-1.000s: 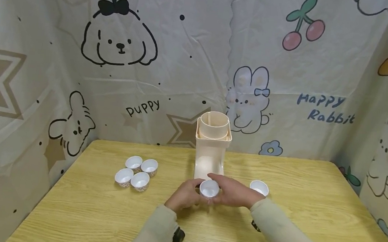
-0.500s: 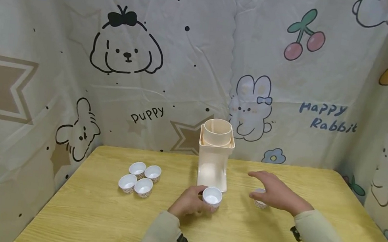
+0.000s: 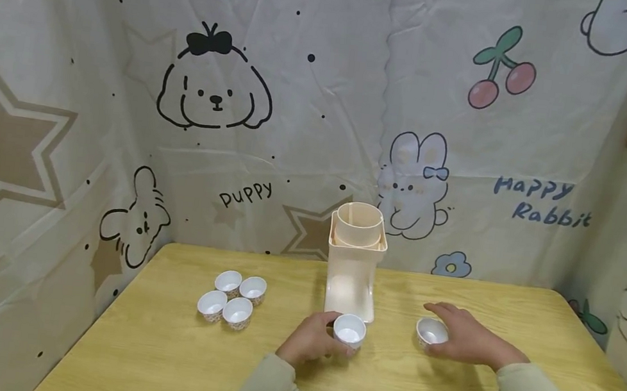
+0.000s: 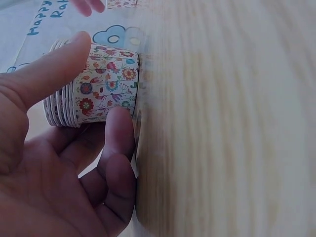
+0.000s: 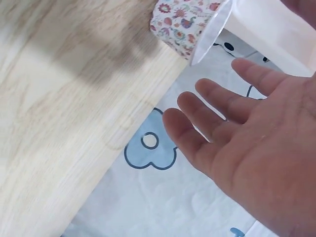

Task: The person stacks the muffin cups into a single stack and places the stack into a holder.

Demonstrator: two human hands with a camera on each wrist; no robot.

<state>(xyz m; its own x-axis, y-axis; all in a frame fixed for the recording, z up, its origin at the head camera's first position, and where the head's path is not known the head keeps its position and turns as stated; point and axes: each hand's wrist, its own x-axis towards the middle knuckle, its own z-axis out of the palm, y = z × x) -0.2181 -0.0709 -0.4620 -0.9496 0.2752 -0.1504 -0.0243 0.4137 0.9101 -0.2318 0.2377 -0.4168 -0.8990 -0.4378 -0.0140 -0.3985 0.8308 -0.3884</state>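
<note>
In front of the beige holder, my left hand (image 3: 313,340) grips a stack of white paper baking cups (image 3: 349,332). The left wrist view shows several nested rims on this floral-printed stack (image 4: 107,84), with the thumb on one side and fingers on the other. Further right, a paper baking cup (image 3: 429,330) stands on the table. My right hand (image 3: 471,338) is beside that cup, thumb and fingers spread about its right side. From the right wrist, the fingers (image 5: 215,106) look relaxed and apart from the floral cup (image 5: 182,24).
A beige plastic holder (image 3: 352,264) with a round tube on top stands at the table's middle back. Several paper cups (image 3: 237,311) are grouped at the left on the wooden table (image 3: 155,358). A printed cloth (image 3: 325,93) hangs behind.
My right hand has left the stack and moved right to the single cup, its fingers coming lower around it. My left hand keeps its grip on the stack. The head view has shifted slightly.
</note>
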